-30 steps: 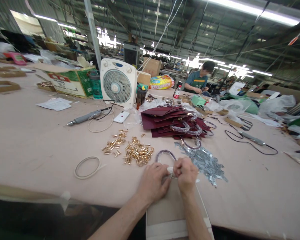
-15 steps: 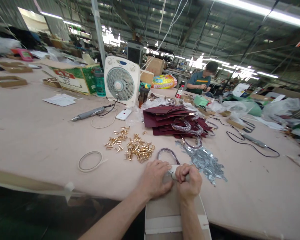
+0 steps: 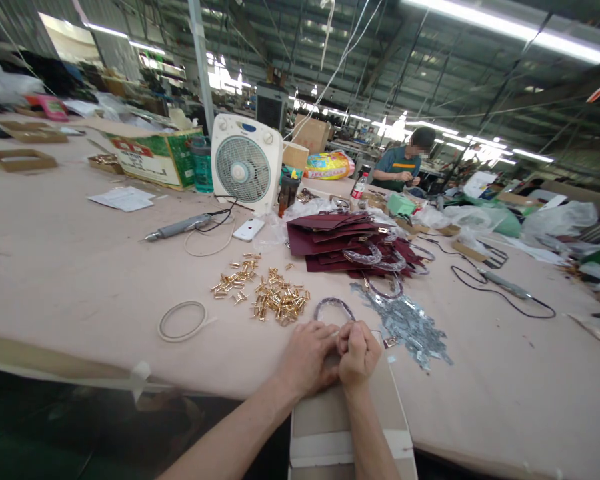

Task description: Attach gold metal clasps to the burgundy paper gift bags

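Note:
My left hand point(image 3: 310, 357) rests at the far end of a flat beige board point(image 3: 350, 447), its fingers curled inward. Beside it, my right hand point(image 3: 359, 353) is closed in a fist, knuckles almost meeting the left fingertips. What both hold is hidden under the fingers. A dark purple handle point(image 3: 335, 302), wrapped in clear film, loops out on the table beyond them. Just right of my right hand shows a small gold metal fitting point(image 3: 390, 343). Loose gold fittings point(image 3: 280, 298) lie beyond my left hand, and a heap of flat silver metal pieces point(image 3: 413, 328) is to the right.
Maroon bag pieces with film-wrapped handles point(image 3: 350, 243) are stacked behind the fittings. A white fan point(image 3: 245, 163), a phone point(image 3: 249, 229), a corded tool point(image 3: 177, 228) and a pale coil point(image 3: 183, 321) stand or lie leftward. Another corded tool point(image 3: 507, 283) lies right. A person point(image 3: 397, 167) works farther back.
My right hand has moved left, closer to my left hand, and the gold fitting now shows beside it. My left hand has stayed nearly in place.

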`<state>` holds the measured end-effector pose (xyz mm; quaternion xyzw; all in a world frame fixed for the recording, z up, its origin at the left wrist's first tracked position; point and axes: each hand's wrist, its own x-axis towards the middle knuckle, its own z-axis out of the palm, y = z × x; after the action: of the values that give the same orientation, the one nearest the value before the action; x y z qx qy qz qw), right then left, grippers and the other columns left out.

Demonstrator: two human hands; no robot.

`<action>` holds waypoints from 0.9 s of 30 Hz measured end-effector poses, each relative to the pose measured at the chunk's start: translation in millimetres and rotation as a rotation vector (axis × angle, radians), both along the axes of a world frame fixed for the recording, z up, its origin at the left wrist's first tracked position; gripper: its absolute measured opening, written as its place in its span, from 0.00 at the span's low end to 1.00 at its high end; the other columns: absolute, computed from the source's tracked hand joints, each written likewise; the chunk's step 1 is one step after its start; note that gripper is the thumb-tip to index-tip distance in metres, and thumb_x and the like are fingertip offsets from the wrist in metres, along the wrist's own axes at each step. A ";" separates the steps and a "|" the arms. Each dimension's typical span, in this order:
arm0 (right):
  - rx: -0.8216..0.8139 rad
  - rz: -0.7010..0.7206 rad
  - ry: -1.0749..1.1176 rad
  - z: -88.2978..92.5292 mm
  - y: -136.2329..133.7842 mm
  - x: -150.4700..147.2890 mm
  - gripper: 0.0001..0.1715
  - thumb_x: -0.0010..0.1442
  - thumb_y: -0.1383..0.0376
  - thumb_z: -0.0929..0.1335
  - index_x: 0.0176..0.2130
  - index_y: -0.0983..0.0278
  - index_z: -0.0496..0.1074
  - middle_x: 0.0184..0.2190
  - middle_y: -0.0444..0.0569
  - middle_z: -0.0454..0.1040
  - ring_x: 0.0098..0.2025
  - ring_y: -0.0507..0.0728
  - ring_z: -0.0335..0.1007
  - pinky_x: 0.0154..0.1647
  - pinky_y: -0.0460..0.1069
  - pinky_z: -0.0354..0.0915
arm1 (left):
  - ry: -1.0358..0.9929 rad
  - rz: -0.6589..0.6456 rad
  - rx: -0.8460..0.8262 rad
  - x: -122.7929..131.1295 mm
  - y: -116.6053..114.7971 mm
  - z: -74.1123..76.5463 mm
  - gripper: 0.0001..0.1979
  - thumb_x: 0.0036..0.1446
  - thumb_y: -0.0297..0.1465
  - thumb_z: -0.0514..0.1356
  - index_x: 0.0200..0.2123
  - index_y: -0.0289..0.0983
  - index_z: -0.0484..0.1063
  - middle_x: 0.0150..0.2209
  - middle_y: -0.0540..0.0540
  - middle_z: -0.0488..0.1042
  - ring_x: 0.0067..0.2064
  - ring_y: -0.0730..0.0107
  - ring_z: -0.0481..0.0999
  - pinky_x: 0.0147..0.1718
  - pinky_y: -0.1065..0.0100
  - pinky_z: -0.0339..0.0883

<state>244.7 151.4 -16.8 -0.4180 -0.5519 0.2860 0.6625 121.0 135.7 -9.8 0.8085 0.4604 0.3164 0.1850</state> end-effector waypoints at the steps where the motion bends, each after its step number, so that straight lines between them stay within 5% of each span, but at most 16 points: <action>1: -0.022 -0.023 -0.032 -0.3 1.7 -1.7 0.24 0.72 0.56 0.61 0.25 0.60 0.65 0.17 0.39 0.60 0.18 0.51 0.54 0.20 0.48 0.52 | -0.002 -0.002 -0.003 -0.5 -0.3 0.6 0.15 0.54 0.37 0.71 0.45 0.46 0.76 0.57 0.52 0.78 0.56 0.57 0.71 0.52 0.57 0.64; 5: -0.051 -0.053 -0.084 1.8 6.5 -5.2 0.24 0.71 0.54 0.62 0.25 0.60 0.65 0.18 0.39 0.61 0.20 0.52 0.56 0.22 0.47 0.55 | -0.015 0.009 -0.017 -1.6 -1.7 2.3 0.18 0.55 0.36 0.70 0.49 0.47 0.74 0.57 0.51 0.77 0.57 0.57 0.71 0.54 0.56 0.63; 16: -0.109 0.026 0.252 33.1 32.3 13.6 0.23 0.68 0.52 0.67 0.27 0.62 0.66 0.15 0.35 0.57 0.14 0.47 0.50 0.14 0.43 0.48 | 0.017 0.052 -0.031 2.4 0.8 -5.5 0.32 0.48 0.45 0.75 0.55 0.46 0.72 0.56 0.48 0.78 0.57 0.54 0.72 0.55 0.54 0.62; 21: -0.261 0.149 0.095 26.8 44.9 -0.6 0.24 0.68 0.49 0.66 0.28 0.62 0.66 0.15 0.35 0.57 0.15 0.48 0.52 0.14 0.43 0.50 | 0.041 0.062 -0.035 1.8 2.2 -6.6 0.30 0.49 0.44 0.75 0.53 0.44 0.74 0.53 0.46 0.79 0.55 0.52 0.72 0.53 0.54 0.63; 27: -0.250 0.169 0.112 20.7 40.7 4.9 0.22 0.70 0.52 0.63 0.28 0.61 0.65 0.15 0.34 0.56 0.15 0.48 0.50 0.14 0.43 0.48 | 0.043 0.071 -0.037 3.4 2.0 -6.8 0.27 0.52 0.46 0.73 0.53 0.46 0.75 0.52 0.45 0.79 0.57 0.51 0.71 0.54 0.52 0.62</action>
<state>249.6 192.1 3.9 -0.4324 -0.5075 0.4300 0.6087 124.4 137.7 -16.7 0.7948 0.4983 0.2968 0.1785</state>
